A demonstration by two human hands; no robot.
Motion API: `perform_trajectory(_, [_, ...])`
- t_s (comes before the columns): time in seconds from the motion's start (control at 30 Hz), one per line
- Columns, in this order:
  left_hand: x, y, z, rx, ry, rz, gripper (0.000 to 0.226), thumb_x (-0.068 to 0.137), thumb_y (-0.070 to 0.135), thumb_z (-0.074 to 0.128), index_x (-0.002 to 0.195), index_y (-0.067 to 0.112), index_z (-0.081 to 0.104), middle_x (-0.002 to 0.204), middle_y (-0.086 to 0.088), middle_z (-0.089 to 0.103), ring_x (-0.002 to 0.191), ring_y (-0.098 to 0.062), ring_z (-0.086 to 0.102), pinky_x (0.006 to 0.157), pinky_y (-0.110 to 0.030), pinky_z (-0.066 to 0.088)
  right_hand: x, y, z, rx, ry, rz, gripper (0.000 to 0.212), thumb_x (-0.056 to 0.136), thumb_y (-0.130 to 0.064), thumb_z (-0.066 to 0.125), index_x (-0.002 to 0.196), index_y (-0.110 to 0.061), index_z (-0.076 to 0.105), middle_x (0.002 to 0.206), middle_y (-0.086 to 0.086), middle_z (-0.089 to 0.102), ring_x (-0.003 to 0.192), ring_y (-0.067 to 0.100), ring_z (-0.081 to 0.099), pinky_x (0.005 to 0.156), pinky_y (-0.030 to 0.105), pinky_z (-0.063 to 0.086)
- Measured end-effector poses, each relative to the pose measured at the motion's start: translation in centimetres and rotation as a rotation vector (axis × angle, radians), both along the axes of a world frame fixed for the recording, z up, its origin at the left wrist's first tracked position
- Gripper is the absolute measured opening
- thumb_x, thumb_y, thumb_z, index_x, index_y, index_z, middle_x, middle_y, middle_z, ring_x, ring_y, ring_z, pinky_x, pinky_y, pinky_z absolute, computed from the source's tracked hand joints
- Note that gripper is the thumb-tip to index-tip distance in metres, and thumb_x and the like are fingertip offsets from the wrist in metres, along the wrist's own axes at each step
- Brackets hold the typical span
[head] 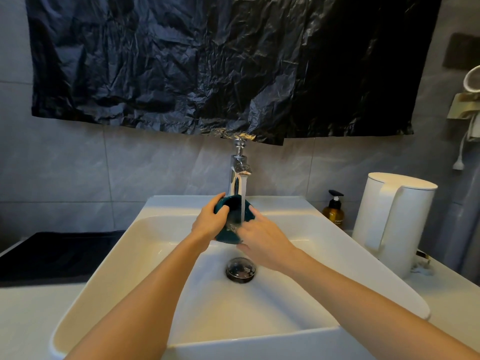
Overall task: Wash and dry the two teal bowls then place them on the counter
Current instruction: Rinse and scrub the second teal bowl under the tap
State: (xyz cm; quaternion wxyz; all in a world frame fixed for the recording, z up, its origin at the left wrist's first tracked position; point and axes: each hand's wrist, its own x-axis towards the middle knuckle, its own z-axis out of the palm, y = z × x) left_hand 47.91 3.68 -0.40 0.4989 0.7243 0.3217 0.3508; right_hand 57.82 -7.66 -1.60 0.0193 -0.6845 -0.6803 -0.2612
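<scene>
A teal bowl (pixel 235 207) is held tilted over the white sink (pixel 145 258), under water running from the chrome tap (pixel 240 162). My left hand (pixel 209 223) grips the bowl's left rim, thumb over the edge. From the right, my right hand (pixel 259 236) reaches in with its fingers against the bowl's wet lower side; they are blurred. Whether a second teal bowl sits stacked beneath it I cannot tell. Water splashes inside the bowl.
A drain plug (pixel 241 270) sits in the basin. A white kettle (pixel 392 222) and an amber pump bottle (pixel 333 210) stand on the right counter. A black surface (pixel 52 252) lies at left. Black plastic sheet (pixel 207 63) hangs above the tap.
</scene>
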Motion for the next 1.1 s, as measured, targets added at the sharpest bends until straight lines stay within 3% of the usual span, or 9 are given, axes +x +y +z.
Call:
perform_trajectory(0.1, [0.1,0.1,-0.1,0.049,0.014,-0.014,0.040,0.101,0.025,0.038,0.139,0.037,0.041,0.140,-0.003,0.046,0.122,-0.023,0.045,0.102,-0.049,0.044,-1.9,0.6,-0.4,-0.001,0.484,0.101,0.021,0.091,-0.012,0.057,0.112,-0.013,0.060,0.112,0.004,0.065,0.103,0.023,0.059,0.090,0.039,0.051])
perform_trajectory(0.23, [0.0,0.2,0.0,0.021,0.026,-0.017,0.039,0.100,0.027,0.038,0.138,0.036,0.041,0.137,-0.003,0.047,0.116,-0.023,0.046,0.100,-0.048,0.046,0.6,0.0,0.0,0.048,0.064,0.089,0.011,0.082,-0.013,0.068,0.092,-0.009,0.067,0.092,0.008,0.069,0.088,0.029,0.064,0.084,0.035,0.051])
perform_trajectory(0.3, [0.0,0.0,0.1,-0.015,0.017,-0.023,0.040,0.100,0.028,0.038,0.140,0.034,0.039,0.138,-0.004,0.046,0.117,-0.023,0.047,0.099,-0.045,0.047,0.6,-0.4,0.6,-0.007,-0.037,0.061,0.022,0.088,-0.020,0.065,0.106,-0.008,0.065,0.101,0.010,0.068,0.097,0.029,0.062,0.084,0.036,0.049])
perform_trajectory(0.47, [0.2,-1.0,0.1,-0.193,-0.119,-0.020,0.043,0.097,0.022,0.046,0.139,0.029,0.040,0.126,-0.003,0.049,0.104,-0.022,0.051,0.068,-0.030,0.055,-1.0,0.2,1.0,0.057,0.211,0.064,0.020,0.093,-0.023,0.056,0.109,-0.011,0.059,0.104,0.009,0.067,0.092,0.029,0.062,0.071,0.035,0.045])
perform_trajectory(0.57, [0.3,-1.0,0.2,-0.140,-0.151,0.010,0.039,0.099,0.021,0.044,0.136,0.030,0.044,0.131,-0.005,0.048,0.112,-0.025,0.051,0.076,-0.036,0.055,-0.8,0.4,0.5,0.072,0.358,0.108,0.019,0.091,-0.024,0.060,0.105,-0.011,0.062,0.101,0.007,0.069,0.090,0.028,0.063,0.073,0.036,0.051])
perform_trajectory(0.7, [0.3,-0.7,0.7,-0.149,-0.174,0.043,0.032,0.099,0.018,0.043,0.129,0.027,0.049,0.124,-0.004,0.050,0.109,-0.024,0.050,0.069,-0.032,0.054,1.1,-0.3,1.1,0.186,0.040,0.180,0.021,0.085,-0.033,0.063,0.091,-0.014,0.071,0.082,0.001,0.072,0.084,0.023,0.063,0.088,0.037,0.051])
perform_trajectory(0.77, [0.2,-0.7,0.6,-0.117,-0.164,0.035,0.030,0.098,0.017,0.043,0.125,0.027,0.051,0.121,-0.003,0.052,0.107,-0.023,0.051,0.073,-0.034,0.054,0.7,-0.3,1.0,0.124,0.016,0.124,0.024,0.088,-0.032,0.063,0.099,-0.013,0.070,0.091,0.003,0.073,0.092,0.023,0.064,0.100,0.039,0.046])
perform_trajectory(0.9, [0.1,-0.5,0.4,-0.080,-0.154,0.030,0.032,0.098,0.015,0.041,0.126,0.027,0.052,0.124,-0.004,0.053,0.109,-0.022,0.050,0.087,-0.040,0.052,-1.7,0.5,0.0,0.080,0.594,0.161,0.027,0.093,-0.015,0.056,0.119,-0.019,0.061,0.112,0.002,0.068,0.098,0.022,0.061,0.085,0.034,0.052])
perform_trajectory(1.1, [0.0,-0.4,0.8,-0.093,-0.135,0.034,0.032,0.100,0.018,0.041,0.128,0.027,0.051,0.128,-0.005,0.051,0.113,-0.024,0.048,0.090,-0.041,0.052,0.7,-0.6,0.9,0.139,0.096,0.133,0.021,0.092,-0.031,0.058,0.105,-0.018,0.068,0.099,0.002,0.072,0.093,0.023,0.062,0.093,0.032,0.043])
